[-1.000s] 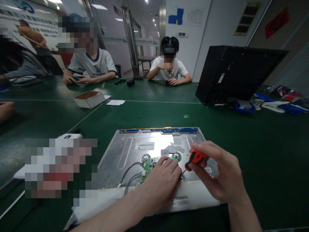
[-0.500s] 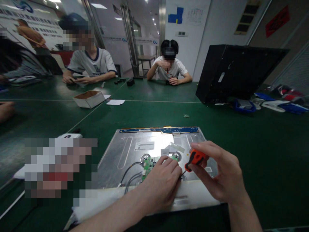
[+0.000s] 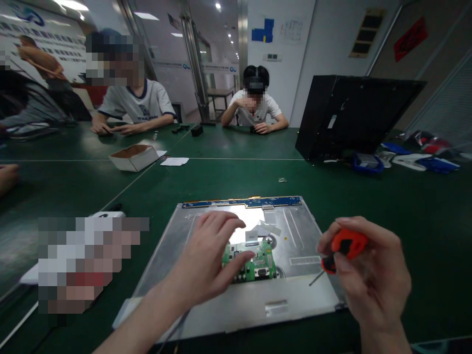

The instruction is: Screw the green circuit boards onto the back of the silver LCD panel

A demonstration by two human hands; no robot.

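Observation:
A flat metal display panel (image 3: 295,295) lies in front of me with its back side up. On it sits a green circuit board (image 3: 263,263), partly covered by my left hand (image 3: 210,260). That hand is open, thumb and fingers apart, over the board's left side; whether it touches the board I cannot tell. My right hand (image 3: 376,270) grips an orange and black screwdriver (image 3: 348,243) above the panel's right edge, its thin shaft pointing down and left, apart from the board. A blue circuit strip (image 3: 243,202) runs along the panel's far edge.
A black monitor-like casing (image 3: 354,118) stands at the back right, near blue and white items (image 3: 413,162). A small open box (image 3: 134,158) and paper (image 3: 174,161) lie back left. A blurred-out object (image 3: 84,265) lies left of the panel. Other people sit across the green table (image 3: 228,179).
My right hand has drawn the screwdriver right, away from the board. My left hand has moved left and spread open, uncovering more of the board.

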